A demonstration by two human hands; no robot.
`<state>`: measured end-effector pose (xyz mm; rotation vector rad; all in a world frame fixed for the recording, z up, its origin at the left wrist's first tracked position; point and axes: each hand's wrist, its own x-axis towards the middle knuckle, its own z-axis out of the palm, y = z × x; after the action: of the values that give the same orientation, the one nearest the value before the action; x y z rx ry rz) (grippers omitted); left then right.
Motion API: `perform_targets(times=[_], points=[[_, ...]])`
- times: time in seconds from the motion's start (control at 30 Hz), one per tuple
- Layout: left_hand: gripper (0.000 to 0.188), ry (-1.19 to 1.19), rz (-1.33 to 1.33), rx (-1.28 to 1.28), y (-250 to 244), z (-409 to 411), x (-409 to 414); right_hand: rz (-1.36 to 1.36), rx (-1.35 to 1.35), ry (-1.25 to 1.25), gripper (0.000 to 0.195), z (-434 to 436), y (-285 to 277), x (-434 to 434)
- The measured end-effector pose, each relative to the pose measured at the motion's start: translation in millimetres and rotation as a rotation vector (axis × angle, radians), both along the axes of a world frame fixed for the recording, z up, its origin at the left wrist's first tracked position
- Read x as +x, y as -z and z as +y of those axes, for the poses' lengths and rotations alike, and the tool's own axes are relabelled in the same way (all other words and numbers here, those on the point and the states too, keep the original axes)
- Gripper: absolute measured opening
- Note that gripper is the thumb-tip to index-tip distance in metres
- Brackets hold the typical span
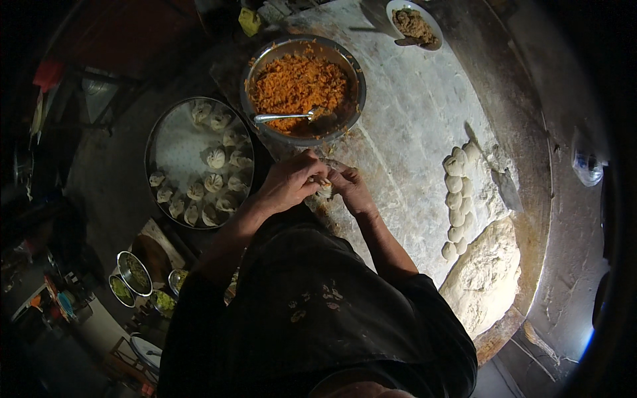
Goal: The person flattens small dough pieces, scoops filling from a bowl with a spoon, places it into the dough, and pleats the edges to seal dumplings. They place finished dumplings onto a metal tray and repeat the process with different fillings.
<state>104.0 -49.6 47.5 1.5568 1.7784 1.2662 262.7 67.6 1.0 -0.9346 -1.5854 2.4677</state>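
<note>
My left hand (293, 180) and my right hand (351, 188) meet in front of my body, close to the near edge of the floured table (393, 144). Between their fingertips is a small filled dumpling (324, 190) of white dough, pleated, with a bit of orange filling showing at its top. Just beyond the hands stands a steel bowl (359, 112) of shredded orange filling (298, 87), with a metal spoon (283, 118) lying in it. To the left, a round steamer tray (174, 132) carries several pleated dumplings (214, 182).
Several dough pieces (455, 201) lie in rows at the right, beside a dough scraper (506, 189) and a large dough mass (482, 276). A white bowl (434, 25) of brown filling sits at the far edge. Small bowls (134, 273) of chopped greens stand at lower left.
</note>
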Motion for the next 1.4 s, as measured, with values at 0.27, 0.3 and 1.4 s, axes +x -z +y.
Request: perform_targets(times=[0.27, 0.3, 1.4], points=[[0.016, 0.173, -0.439, -0.277, 14.5, 4.4, -8.7, 0.153, -0.124, -0.053, 0.058, -4.5, -8.9, 7.3], [0.017, 0.184, -0.436, -0.260, 15.7, 6.8, -9.0, 0.172, -0.174, 0.009, 0.054, -5.2, -5.9, 8.1], [0.070, -0.118, 0.344, -0.168, 25.8, 8.0, 37.1, 0.225, -0.541, 0.474, 0.062, -4.8, 25.4, 7.3]])
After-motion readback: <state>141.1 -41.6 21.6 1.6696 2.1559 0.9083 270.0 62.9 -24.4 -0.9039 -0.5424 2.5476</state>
